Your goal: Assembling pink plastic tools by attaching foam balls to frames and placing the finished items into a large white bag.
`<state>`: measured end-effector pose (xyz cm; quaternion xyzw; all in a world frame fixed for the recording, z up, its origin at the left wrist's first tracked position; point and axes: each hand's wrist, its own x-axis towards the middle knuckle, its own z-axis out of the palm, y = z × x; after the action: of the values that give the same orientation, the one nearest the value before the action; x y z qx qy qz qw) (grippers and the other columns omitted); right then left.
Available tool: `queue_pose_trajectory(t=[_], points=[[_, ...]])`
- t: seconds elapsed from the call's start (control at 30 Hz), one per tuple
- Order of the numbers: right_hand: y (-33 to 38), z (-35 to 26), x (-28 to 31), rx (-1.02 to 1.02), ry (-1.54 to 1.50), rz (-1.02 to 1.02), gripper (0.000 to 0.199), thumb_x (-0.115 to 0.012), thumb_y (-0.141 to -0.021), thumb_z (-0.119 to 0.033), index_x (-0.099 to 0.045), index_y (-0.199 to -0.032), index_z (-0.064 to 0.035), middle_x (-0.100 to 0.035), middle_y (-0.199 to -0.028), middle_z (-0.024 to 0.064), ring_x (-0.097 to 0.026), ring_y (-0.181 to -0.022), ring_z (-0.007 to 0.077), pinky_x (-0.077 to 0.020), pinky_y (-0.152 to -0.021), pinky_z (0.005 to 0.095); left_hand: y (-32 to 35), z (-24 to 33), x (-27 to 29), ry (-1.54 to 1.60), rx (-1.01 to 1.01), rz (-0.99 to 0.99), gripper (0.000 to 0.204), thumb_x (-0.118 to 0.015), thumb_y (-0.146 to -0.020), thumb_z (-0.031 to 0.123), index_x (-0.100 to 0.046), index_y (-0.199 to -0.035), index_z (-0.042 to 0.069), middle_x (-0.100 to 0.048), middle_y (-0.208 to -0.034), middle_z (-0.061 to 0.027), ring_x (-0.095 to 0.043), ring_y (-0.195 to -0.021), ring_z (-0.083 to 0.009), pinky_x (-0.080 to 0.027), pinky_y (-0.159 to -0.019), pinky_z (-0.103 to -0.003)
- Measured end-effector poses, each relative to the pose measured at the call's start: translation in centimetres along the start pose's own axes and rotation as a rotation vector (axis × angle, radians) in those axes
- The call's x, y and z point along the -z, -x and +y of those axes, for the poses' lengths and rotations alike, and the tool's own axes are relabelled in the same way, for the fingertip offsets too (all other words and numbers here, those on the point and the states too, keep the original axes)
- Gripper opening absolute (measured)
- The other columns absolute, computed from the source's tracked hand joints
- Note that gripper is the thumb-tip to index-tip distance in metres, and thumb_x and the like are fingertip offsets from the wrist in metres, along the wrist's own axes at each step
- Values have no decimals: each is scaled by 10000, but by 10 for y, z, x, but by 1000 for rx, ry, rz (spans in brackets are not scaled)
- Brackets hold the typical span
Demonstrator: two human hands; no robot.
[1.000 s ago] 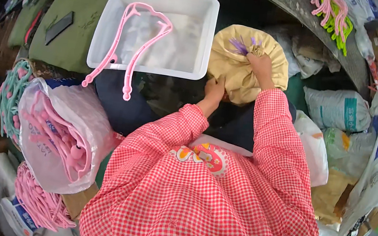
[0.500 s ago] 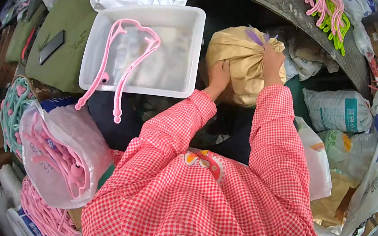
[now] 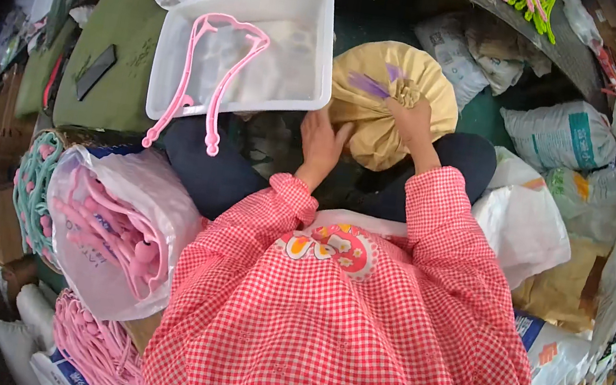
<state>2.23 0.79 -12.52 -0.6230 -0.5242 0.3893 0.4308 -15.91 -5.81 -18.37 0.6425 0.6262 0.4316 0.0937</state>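
Observation:
A tan sack (image 3: 391, 65) with a gathered neck and a purple tie (image 3: 369, 85) stands in front of me, tilted so that its neck faces up toward me. My right hand (image 3: 412, 122) is closed around the gathered neck. At the sack's left side, my left hand (image 3: 321, 145) has its thumb and fingers apart, close under the corner of a white plastic tub (image 3: 236, 112). Whether its thumb touches the sack is hard to tell. Across the tub lies a pink bent strap-like piece (image 3: 226, 81) with knobbed ends, which hang over the near rim.
On my left, a white bag (image 3: 72, 253) holds several pink pieces beside a teal bundle (image 3: 43, 177) and a pink bundle (image 3: 95, 340). A phone (image 3: 96, 71) lies on a green cushion (image 3: 122, 25). Filled white bags (image 3: 559, 134) line the right side.
The sack has turned, its tied neck now nearer me. My left hand has come off its side and moved left toward the tub. My right hand keeps its grip on the neck.

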Motion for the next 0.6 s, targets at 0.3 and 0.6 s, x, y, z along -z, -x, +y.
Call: queue_pose_trajectory(t=[0.3, 0.6], points=[[15, 7, 22, 110, 45, -140, 298, -712, -772, -67, -640, -1047, 22, -677, -928, 32, -616, -833, 101, -501, -741, 276, -56, -5, -2, -98, -105, -479, 710, -786, -705, 469, -551, -1208, 25, -543, -1261, -199, -498, -1159, -375, -433, -915, -453], [36, -14, 42, 190, 122, -208, 307, -713, -752, -87, -641, -1036, 4, -644, -859, 5, -578, -800, 80, -487, -727, 265, -38, -6, -2, 130, -244, -440, 323, -800, -680, 381, -722, -776, 82, -657, -776, -159, -604, -789, -383, -459, -796, -467]])
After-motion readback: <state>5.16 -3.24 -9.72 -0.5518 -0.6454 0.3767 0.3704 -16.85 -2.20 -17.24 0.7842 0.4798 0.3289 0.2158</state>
